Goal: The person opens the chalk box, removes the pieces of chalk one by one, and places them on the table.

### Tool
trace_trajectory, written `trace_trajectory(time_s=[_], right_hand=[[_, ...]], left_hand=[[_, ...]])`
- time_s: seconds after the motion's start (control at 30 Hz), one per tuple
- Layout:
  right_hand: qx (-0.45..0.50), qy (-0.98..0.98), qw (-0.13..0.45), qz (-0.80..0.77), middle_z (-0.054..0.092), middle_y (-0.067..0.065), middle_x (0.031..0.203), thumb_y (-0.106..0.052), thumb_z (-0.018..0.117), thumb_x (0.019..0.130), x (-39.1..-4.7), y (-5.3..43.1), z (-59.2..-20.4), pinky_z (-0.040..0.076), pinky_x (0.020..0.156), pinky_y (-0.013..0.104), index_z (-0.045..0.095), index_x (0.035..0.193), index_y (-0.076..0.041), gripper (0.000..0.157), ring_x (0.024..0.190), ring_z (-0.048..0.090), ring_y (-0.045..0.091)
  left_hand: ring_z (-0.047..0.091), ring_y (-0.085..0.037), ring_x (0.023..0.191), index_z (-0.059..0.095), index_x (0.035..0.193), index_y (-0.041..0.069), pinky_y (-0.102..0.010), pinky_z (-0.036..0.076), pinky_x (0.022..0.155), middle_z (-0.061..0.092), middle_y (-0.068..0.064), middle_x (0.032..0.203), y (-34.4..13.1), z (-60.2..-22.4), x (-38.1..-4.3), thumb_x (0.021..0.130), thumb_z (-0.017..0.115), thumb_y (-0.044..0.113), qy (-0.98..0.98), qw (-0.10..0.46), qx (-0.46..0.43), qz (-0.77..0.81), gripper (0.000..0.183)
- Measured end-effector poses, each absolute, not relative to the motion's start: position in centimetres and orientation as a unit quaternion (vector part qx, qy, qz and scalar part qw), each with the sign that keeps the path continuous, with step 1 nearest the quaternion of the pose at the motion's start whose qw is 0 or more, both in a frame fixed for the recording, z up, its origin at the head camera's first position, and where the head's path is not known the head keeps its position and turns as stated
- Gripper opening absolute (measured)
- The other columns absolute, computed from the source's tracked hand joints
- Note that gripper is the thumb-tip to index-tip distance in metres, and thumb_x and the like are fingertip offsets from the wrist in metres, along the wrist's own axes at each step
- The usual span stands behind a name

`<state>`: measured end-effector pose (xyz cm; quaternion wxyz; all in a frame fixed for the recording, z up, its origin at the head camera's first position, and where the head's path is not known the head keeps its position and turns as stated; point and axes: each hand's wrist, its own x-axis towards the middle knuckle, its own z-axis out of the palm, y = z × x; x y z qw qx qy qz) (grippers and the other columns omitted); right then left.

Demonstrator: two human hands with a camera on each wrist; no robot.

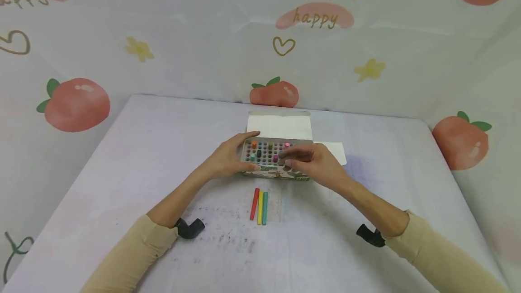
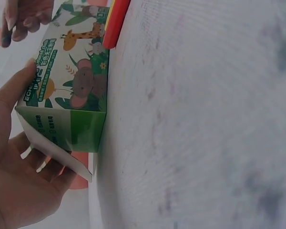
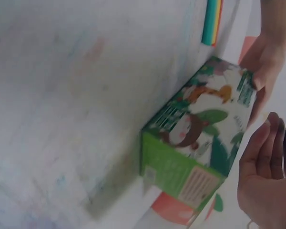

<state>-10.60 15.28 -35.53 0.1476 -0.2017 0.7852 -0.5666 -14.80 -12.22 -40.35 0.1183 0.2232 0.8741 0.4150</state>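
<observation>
My left hand (image 1: 225, 157) grips the left end of a chalk box (image 1: 281, 174), thumb on its front edge and fingers round the side, by a white flap (image 2: 55, 150). The box has a green and white animal print. Inside, a holed grey tray (image 1: 264, 146) has chalk sticks standing in some holes, among them an orange chalk (image 1: 254, 144) and a pink chalk (image 1: 286, 145). Over the right part of the tray hovers my right hand (image 1: 317, 164), fingertips close to a purple chalk (image 1: 275, 158). No stick shows between those fingers; the right wrist view has them loosely bent.
Red chalk (image 1: 254, 204), yellow chalk (image 1: 260, 208) and green chalk (image 1: 265, 208) lie side by side in front of the box. The box lid (image 1: 279, 125) stands folded back, and a side flap (image 1: 333, 152) sticks out right. Chalk smudges mark the white tabletop (image 1: 220, 252).
</observation>
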Motion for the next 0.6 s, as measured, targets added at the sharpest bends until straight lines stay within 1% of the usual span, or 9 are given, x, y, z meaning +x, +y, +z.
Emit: trace_trajectory(time_s=[0.1, 0.3, 0.47, 0.6], right_hand=[[-0.203, 0.792, 0.138, -0.559, 0.072, 0.014, 0.11, -0.003, 0.065, 0.095, -11.3, 15.8, -35.8, 0.056, 0.08, 0.031, 0.068, 0.119, 0.002, 0.025, 0.093, 0.071, 0.024], [-0.207, 0.812, 0.107, -0.536, 0.072, 0.01, 0.111, -0.005, 0.064, 0.096, -12.7, 16.7, -36.2, 0.055, 0.078, 0.029, 0.071, 0.117, -0.005, 0.022, 0.096, 0.07, 0.028], [-0.194, 0.829, 0.084, -0.518, 0.073, 0.01, 0.108, -0.004, 0.063, 0.096, -13.5, 17.0, -36.4, 0.054, 0.077, 0.028, 0.071, 0.116, -0.006, 0.022, 0.095, 0.069, 0.027], [-0.188, 0.836, 0.069, -0.51, 0.072, 0.009, 0.108, -0.002, 0.063, 0.095, -14.0, 17.1, -36.6, 0.053, 0.079, 0.024, 0.072, 0.114, -0.007, 0.022, 0.097, 0.069, 0.026]], left_hand=[[0.047, -0.027, 0.124, 0.035, 0.154, 0.028, -0.054, 0.039, 0.104, 0.045, -0.007, 0.147, -12.2, -40.4, -14.9, 0.077, 0.086, 0.034, 0.874, 0.121, 0.221, 0.416, 0.093], [0.047, -0.027, 0.124, 0.036, 0.154, 0.026, -0.055, 0.038, 0.105, 0.046, -0.007, 0.146, -12.1, -40.5, -15.0, 0.077, 0.087, 0.033, 0.874, 0.121, 0.219, 0.416, 0.092], [0.047, -0.027, 0.122, 0.036, 0.154, 0.026, -0.055, 0.038, 0.104, 0.046, -0.008, 0.145, -12.1, -40.5, -14.9, 0.077, 0.087, 0.033, 0.873, 0.123, 0.217, 0.418, 0.092], [0.047, -0.026, 0.122, 0.036, 0.154, 0.027, -0.053, 0.039, 0.104, 0.046, -0.007, 0.145, -12.1, -40.4, -15.0, 0.077, 0.087, 0.033, 0.873, 0.124, 0.216, 0.42, 0.092]])
